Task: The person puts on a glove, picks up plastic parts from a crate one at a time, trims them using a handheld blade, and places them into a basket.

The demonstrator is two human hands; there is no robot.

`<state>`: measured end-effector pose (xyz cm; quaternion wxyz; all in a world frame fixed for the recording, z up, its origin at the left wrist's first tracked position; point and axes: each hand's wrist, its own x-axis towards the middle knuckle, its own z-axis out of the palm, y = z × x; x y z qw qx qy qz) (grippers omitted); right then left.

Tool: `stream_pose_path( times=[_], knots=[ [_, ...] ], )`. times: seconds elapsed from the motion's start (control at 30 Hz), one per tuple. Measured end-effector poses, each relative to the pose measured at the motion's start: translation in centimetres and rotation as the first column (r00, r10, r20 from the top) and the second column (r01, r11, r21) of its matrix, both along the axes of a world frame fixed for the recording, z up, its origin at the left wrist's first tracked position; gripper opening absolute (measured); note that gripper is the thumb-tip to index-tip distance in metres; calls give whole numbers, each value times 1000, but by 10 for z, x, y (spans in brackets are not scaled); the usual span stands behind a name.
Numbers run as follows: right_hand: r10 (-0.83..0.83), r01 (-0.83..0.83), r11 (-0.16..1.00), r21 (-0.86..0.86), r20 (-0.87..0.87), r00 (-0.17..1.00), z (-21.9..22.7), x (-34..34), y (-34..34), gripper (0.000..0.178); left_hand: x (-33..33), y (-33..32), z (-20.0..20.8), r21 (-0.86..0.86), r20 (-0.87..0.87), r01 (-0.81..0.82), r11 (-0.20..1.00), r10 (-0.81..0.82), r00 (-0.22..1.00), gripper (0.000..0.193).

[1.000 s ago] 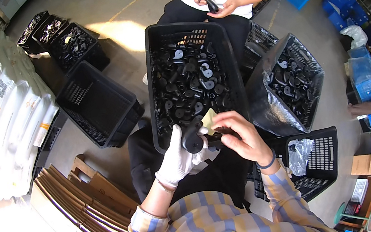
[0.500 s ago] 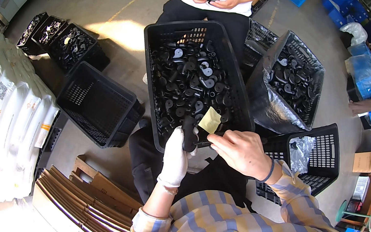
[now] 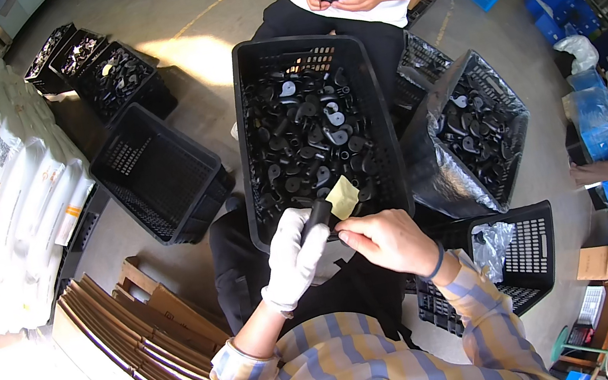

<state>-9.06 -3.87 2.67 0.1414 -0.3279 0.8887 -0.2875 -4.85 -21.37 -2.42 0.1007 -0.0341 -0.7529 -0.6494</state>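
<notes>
While the gloved left hand (image 3: 296, 258) is closed around a black part (image 3: 316, 219) at the near end of the black crate (image 3: 380, 103), the bare right hand (image 3: 397, 241) has its fingertips bunched just beside it; whether they pinch anything, I cannot tell. The step looks like close handwork on that one piece; the next move seems to call for a steady left hold and fine fingertip control.

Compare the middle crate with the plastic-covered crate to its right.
The middle crate has bare walls; the right crate has shiny plastic covering its near side. Yellow paper shows over the middle crate; none shows in the right crate. Both hold black parts.
</notes>
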Motion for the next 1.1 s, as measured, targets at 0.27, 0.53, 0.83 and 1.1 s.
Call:
stream_pose_path(
  times=[0.27,0.53,0.83,1.1],
  knots=[
    [337,255,912,-320,941,-25,-56,-26,14,30,-13,-15,18,-576,-357,70,814,-328,874,48],
    [413,577,655,-488,870,267,-51,-3,7,46,-12,-7,-3,875,332,-133,466,-376,865,32],
    [-77,380,800,-464,550,832,-20,-15,-2,26,-1,-1,-17,938,339,-183,296,-658,673,47],
    [-253,567,661,-491,566,785,-25,-13,0,24,21,9,-11,861,240,-46,507,-325,915,28]
  ],
)
